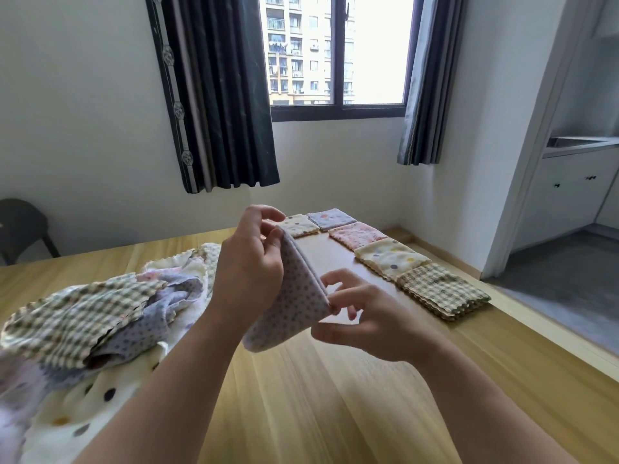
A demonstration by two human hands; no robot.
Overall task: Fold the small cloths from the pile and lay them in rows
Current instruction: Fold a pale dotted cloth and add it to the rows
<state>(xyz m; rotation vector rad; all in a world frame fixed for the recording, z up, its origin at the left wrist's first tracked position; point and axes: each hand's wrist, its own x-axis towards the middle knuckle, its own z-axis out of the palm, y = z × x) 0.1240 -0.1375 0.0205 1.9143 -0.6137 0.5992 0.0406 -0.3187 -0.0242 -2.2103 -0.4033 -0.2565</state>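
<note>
Pale wooden bench (335, 396) under a bright window (338, 51).
Dark curtains (217, 95) hang on either side of the glass, and a tower block (301, 45) shows outside. There's a dark chair (20, 226) far left by the wall, and off right a grey kitchen counter (579, 147) over white cabinets (569, 195).

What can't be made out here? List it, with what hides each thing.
Pile: head view's left edge cuts it off; overlapping cloths defy counting.
Far spotted cloth: head view, left hand covers one corner.
Held cloth: head view, left hand covers its back; layer count unclear.
Chair: head view, left edge cuts it.
</note>
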